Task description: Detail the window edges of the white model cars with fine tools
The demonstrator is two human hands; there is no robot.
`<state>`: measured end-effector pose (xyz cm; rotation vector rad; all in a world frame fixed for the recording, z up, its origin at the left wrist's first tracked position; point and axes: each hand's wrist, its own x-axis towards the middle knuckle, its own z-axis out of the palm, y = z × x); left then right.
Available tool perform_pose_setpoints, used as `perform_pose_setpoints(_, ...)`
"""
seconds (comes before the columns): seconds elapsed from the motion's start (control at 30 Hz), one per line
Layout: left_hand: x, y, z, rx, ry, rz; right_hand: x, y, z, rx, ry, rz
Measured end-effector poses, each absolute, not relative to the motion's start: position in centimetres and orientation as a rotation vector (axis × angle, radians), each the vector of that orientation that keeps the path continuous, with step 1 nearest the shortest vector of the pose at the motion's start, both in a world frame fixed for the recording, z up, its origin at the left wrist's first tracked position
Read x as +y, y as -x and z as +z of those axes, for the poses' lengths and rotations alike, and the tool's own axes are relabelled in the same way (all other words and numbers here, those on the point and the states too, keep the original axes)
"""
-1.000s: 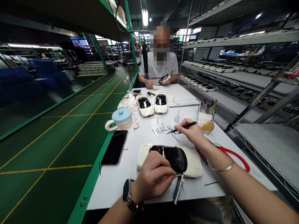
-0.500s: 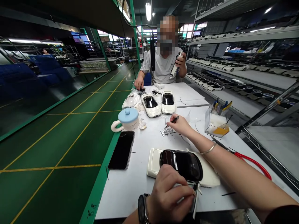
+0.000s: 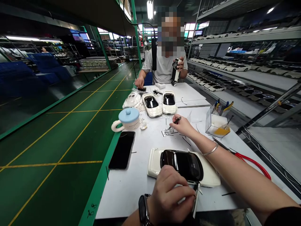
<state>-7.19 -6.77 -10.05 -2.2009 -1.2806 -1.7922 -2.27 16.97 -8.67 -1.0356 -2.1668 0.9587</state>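
Observation:
A white model car [image 3: 211, 175] with a black roof lies across the table in front of me, its near door [image 3: 196, 201] swung open. My left hand [image 3: 172, 194], wearing a watch, is closed with its fingertips at that door; the fingers hide part of it. Beyond the car, my right hand [image 3: 182, 125] pinches slim black tweezers [image 3: 176, 120]. Their tips point down at a small clear plastic bag [image 3: 166, 131] of shiny bits, but whether they touch it I cannot tell.
Left are a phone [image 3: 122, 150] and a lidded mug [image 3: 129, 120]. Two white model cars [image 3: 152, 106] stand farther back. Right are a clear box [image 3: 217, 125] and red-handled scissors [image 3: 254, 163]. Across the table a person [image 3: 162, 69] holds another model car [image 3: 175, 73]. Shelves of cars line the right.
My right hand has shifted very slightly, tweezers still over the bag. My left hand stays at the door. The person opposite has turned their model car, showing its dark underside.

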Motion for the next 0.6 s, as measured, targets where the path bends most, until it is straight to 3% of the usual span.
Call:
perform_pose_setpoints(0.4, -6.9, 7.2, -10.0, -1.261, 2.226, -1.828, 16.9, 0.5, -8.5, -2.019, 0.88, 1.044)
perform_pose_setpoints(0.6, -6.8, 7.7, -9.4, -1.484, 2.313, -2.002, 14.4, -3.1, -5.2, -1.947, 0.638, 1.28)
